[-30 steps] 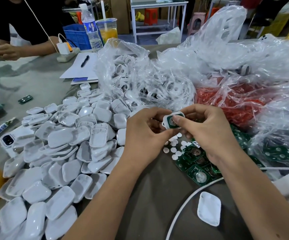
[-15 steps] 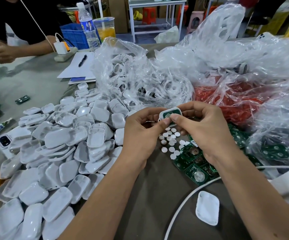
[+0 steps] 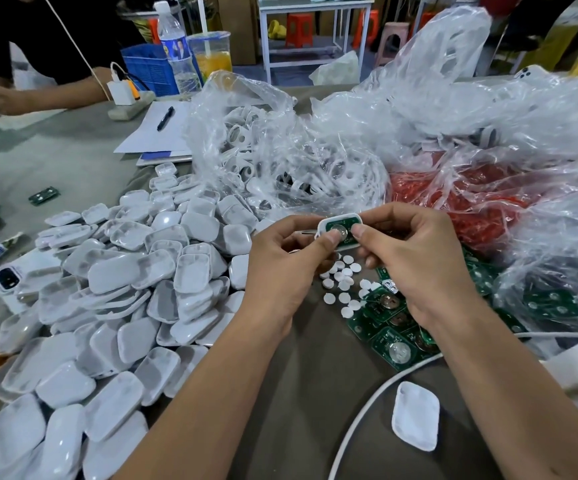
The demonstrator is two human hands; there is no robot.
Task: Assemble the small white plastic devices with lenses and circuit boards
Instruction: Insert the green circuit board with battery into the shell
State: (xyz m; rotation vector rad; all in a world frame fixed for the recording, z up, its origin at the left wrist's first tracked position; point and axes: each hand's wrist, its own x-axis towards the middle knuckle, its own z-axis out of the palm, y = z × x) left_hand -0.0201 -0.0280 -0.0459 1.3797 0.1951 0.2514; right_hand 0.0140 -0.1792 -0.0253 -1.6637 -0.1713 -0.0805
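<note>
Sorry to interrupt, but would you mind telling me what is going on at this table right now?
A person is assembling small devices. Both the left hand and right hand hold one white shell with a green circuit board seated in it, thumbs on the board. Loose circuit boards and small white discs lie beneath the hands, with a pile of white covers on the left.

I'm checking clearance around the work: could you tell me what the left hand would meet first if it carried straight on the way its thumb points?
The left hand pinches the white device; its thumb points right, so it would likely meet the right hand thumb almost at once, though depth is uncertain.
</note>
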